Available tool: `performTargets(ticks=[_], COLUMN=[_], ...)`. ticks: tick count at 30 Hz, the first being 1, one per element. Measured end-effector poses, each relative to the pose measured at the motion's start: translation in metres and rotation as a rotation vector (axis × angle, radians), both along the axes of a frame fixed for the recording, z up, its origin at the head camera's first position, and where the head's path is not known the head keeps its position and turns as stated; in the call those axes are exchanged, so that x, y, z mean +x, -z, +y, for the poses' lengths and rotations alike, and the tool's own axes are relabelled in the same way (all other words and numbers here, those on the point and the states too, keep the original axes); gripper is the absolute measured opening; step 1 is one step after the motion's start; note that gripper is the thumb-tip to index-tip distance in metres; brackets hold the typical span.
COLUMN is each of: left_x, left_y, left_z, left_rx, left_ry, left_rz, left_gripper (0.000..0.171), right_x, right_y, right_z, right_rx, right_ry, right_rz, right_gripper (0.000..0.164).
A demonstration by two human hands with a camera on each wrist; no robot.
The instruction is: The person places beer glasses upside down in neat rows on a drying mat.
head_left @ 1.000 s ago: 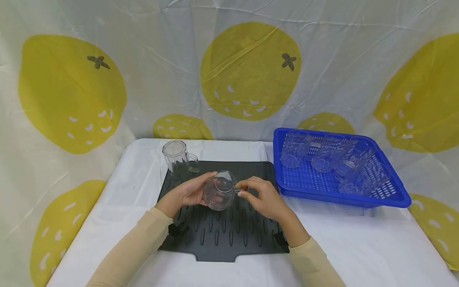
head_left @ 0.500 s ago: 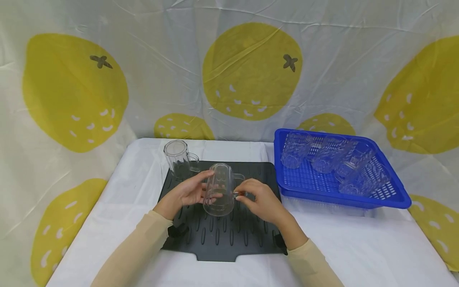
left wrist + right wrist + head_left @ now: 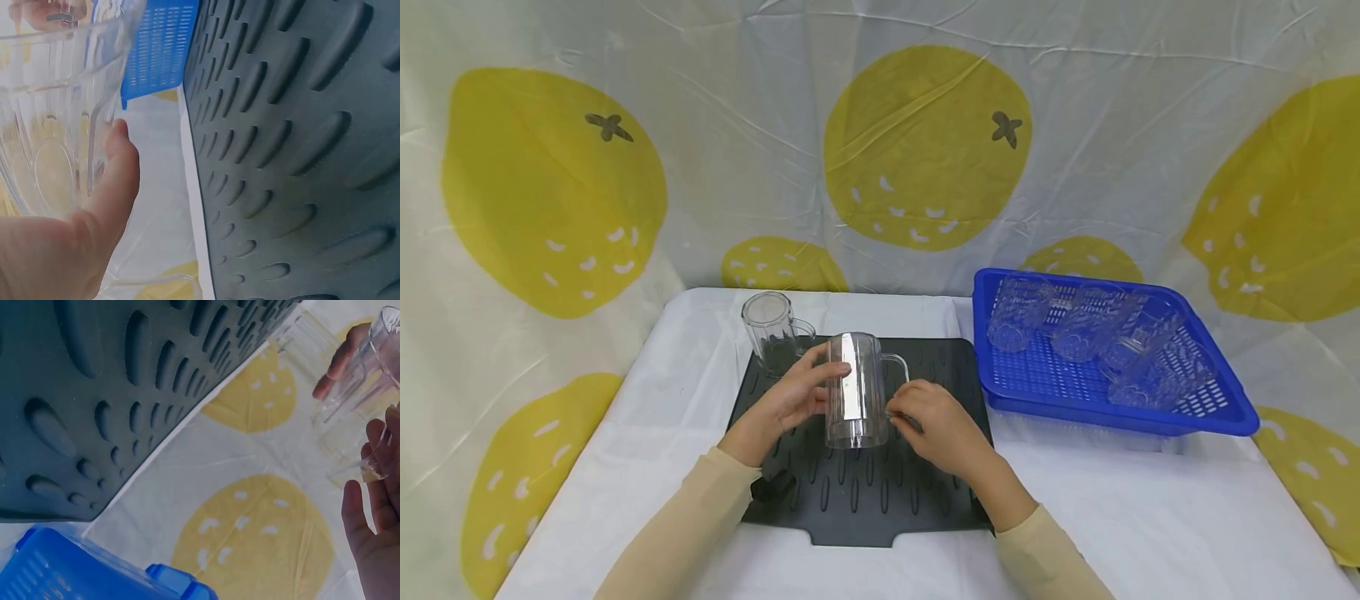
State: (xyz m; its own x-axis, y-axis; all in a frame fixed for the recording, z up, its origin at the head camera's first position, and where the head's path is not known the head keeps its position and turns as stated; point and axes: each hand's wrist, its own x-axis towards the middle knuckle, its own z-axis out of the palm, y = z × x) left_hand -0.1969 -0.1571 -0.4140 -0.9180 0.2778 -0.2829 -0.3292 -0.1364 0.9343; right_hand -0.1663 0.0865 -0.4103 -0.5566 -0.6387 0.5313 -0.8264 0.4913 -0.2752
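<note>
A clear glass mug (image 3: pixel 871 387) is held above the black ridged mat (image 3: pixel 880 512), its handle toward the right. My left hand (image 3: pixel 786 404) grips the mug's left side, thumb across its wall. In the left wrist view, that thumb lies along the fluted glass. At the lower end of the handle, my right hand (image 3: pixel 943 429) pinches with thumb and fingertips. The right wrist view shows both hands at the mug (image 3: pixel 350 425), partly cut off by the frame edge. A second glass mug (image 3: pixel 771 321) stands upright at the mat's back left corner.
A blue perforated basket (image 3: pixel 1097 421) sits to the right of the mat, with several clear glasses (image 3: pixel 1078 329) lying in it. White cloth (image 3: pixel 1150 517) covers the table. Behind hangs a curtain (image 3: pixel 775 150) printed with yellow lemons.
Between both hands the mug has turned from its round end facing the head camera to its side facing it. My left thumb has come across its wall. The second mug and basket stay put.
</note>
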Motion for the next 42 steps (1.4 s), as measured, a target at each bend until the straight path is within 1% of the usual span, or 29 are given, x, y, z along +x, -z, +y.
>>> performTargets(ticks=[4,7,10,12,15,17,21,26,30,35,38,42], left_x=[0.003,0.004,0.005,0.006,0.007,0.007,0.009,0.011,0.012,0.010,0.011,0.011], left_y=[-0.002,-0.004,-0.004,-0.002,-0.001,0.000,-0.001,-0.004,-0.005,-0.004,-0.004,-0.003], left_z=[-0.001,-0.002,-0.003,-0.004,-0.006,-0.007,-0.009,-0.010,-0.010,-0.011,-0.012,-0.012], left_rx=[0.009,0.021,0.009,-0.008,-0.022,-0.037,-0.049,-0.051,-0.049,-0.063,-0.092,-0.123], left_ry=[-0.012,-0.006,0.004,0.007,-0.007,-0.006,0.010,0.032,0.043,0.061,0.071,0.081], left_rz=[0.038,0.051,0.081,0.113,0.156,0.196,0.256,0.269,0.295,0.365,0.410,0.452], left_gripper=[0.080,0.081,0.078,0.077,0.073,0.073,0.080,0.088,0.090,0.090,0.090,0.090], right_x=[0.001,0.000,-0.003,-0.005,-0.008,-0.010,-0.012,-0.016,-0.020,-0.023,-0.024,-0.026], right_y=[-0.004,-0.007,-0.011,-0.014,-0.018,-0.021,-0.025,-0.022,-0.018,-0.015,-0.012,-0.008], right_z=[0.003,0.006,0.010,0.012,0.013,0.012,0.009,0.004,0.003,0.003,0.002,0.000], right_rx=[-0.042,-0.095,-0.159,-0.210,-0.300,-0.361,-0.466,-0.558,-0.584,-0.580,-0.549,-0.481], right_ry=[-0.030,-0.040,-0.040,-0.043,-0.060,-0.058,-0.019,0.065,0.113,0.120,0.123,0.124], right_rz=[0.026,0.036,0.033,0.021,-0.013,-0.038,-0.078,-0.148,-0.203,-0.286,-0.352,-0.419], right_gripper=[0.016,0.016,0.015,0.015,0.016,0.017,0.018,0.016,0.016,0.018,0.021,0.026])
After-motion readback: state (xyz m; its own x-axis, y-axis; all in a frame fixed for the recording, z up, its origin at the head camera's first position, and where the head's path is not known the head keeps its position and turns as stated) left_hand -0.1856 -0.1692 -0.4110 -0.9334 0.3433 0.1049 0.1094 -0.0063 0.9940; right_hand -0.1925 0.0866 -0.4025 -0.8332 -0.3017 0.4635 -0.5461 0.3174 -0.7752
